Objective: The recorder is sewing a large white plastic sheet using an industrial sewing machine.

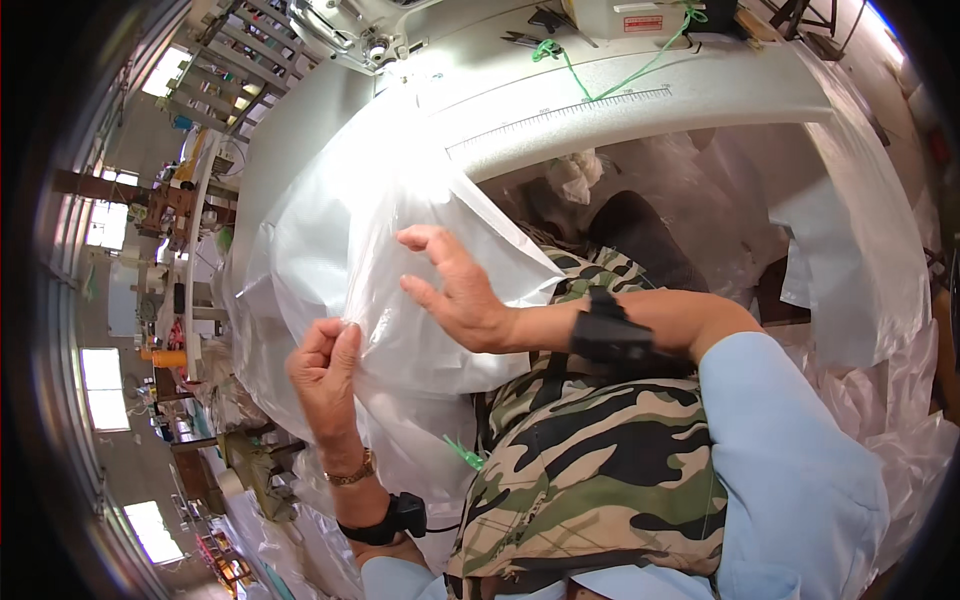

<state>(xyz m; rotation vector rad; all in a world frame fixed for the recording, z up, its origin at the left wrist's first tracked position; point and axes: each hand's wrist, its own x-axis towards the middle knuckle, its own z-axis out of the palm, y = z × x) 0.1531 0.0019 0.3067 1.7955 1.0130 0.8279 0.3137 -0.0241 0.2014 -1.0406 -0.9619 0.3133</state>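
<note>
A white, translucent plastic sheet [310,245] drapes from under the sewing machine [375,45] toward my lap, with a gathered fold down its middle. My left hand [325,375] is closed on the edge of that fold, thumb against fingers. To its right my right hand [460,295] hovers over or lightly touches the sheet; I cannot tell which. Its thumb and fingers are apart and grip nothing. Glare washes out the sheet near the machine's needle area.
A measuring scale [560,122] runs along the white sewing table [700,80]. Green cord [640,80] and thread snips [522,39] lie at the back. More plastic sheeting [870,250] hangs at the right. Cluttered workbenches [195,250] stand at the far left.
</note>
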